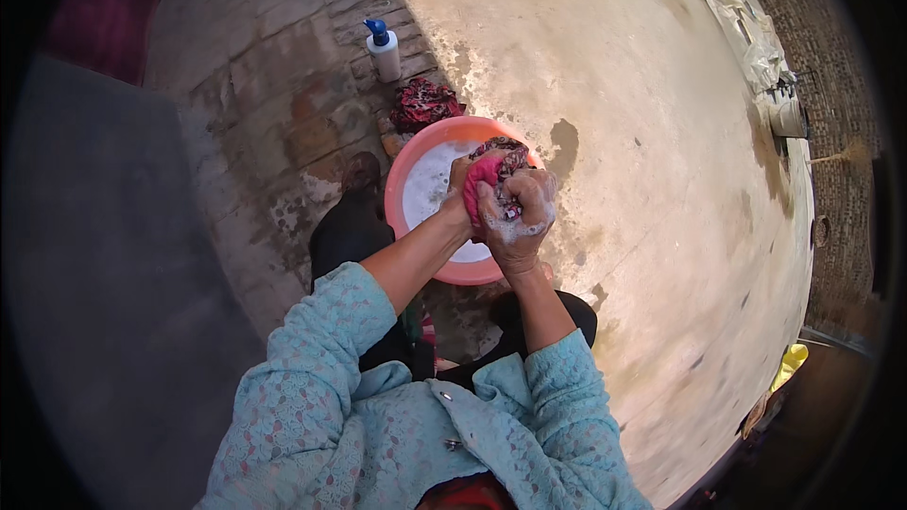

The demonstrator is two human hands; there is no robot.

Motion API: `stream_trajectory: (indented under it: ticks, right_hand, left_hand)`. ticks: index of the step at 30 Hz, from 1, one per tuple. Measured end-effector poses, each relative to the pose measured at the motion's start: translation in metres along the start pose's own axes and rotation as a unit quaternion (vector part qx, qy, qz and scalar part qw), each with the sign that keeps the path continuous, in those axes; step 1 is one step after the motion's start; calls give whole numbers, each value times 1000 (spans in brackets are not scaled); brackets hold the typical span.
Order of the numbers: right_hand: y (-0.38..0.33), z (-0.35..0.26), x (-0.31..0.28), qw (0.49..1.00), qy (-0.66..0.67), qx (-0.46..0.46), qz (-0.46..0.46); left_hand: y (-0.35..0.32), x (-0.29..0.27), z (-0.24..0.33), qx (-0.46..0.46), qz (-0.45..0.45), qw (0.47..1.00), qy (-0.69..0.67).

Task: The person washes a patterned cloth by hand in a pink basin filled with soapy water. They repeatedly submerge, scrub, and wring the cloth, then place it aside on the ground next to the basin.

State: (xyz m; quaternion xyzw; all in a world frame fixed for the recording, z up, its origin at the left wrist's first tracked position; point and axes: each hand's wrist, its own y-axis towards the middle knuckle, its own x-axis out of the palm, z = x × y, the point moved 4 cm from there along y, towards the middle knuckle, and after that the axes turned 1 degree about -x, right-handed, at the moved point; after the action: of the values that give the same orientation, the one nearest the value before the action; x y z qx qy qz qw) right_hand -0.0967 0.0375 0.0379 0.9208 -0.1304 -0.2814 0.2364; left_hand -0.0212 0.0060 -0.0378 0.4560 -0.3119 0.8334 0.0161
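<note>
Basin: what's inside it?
The pink basin holds white soapy water. Both hands wring a pink cloth over its right side, hiding whatever lies beneath them.

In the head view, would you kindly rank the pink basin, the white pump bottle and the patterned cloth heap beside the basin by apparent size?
1. Pink basin, clearly largest.
2. Patterned cloth heap.
3. White pump bottle, smallest, though it lies farthest from the camera, so its place below the heap is unsure.

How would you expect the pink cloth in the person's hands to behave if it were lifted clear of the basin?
The pink cloth is bunched between the left hand and the right hand, so it is probably limp. Suds on it suggest that it is soaked, hence rather heavy and slippery, likely dripping into the basin.
</note>
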Motion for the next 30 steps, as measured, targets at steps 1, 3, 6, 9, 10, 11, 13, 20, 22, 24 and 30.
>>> stream_trajectory:
  ticks: [1,3,6,9,10,11,13,20,22,24,30]
  right_hand:
    - [5,23,-2,989,69,130,0]
    - [5,72,-2,913,249,324,7]
    - [-2,91,5,818,417,395,25]
    - [-1,7,7,977,161,140,27]
    - [-8,-12,7,997,62,42,4]
    - [-19,-32,6,998,-43,-55,3]
    - [-18,-20,9,995,-48,-86,-8]
    - [-30,143,31,610,580,540,-11]
    - [-14,92,23,598,612,517,0]
    - [-9,68,12,571,680,458,-29]
    - [-31,70,16,647,612,450,-57]
  left_hand:
    - [1,-5,-7,5,3,1000,-30]
    - [-5,6,-6,14,29,997,63]
    - [-6,8,-3,43,19,994,102]
    - [20,-14,7,82,-59,985,141]
    - [29,-21,8,98,-89,975,180]
    - [27,-24,7,127,-99,954,255]
    - [26,-28,1,172,-92,922,335]
    - [-12,20,9,32,-96,963,250]
    - [-7,18,28,49,-153,972,171]
    - [-9,26,37,26,-168,984,49]
    - [-9,34,46,105,-86,984,112]
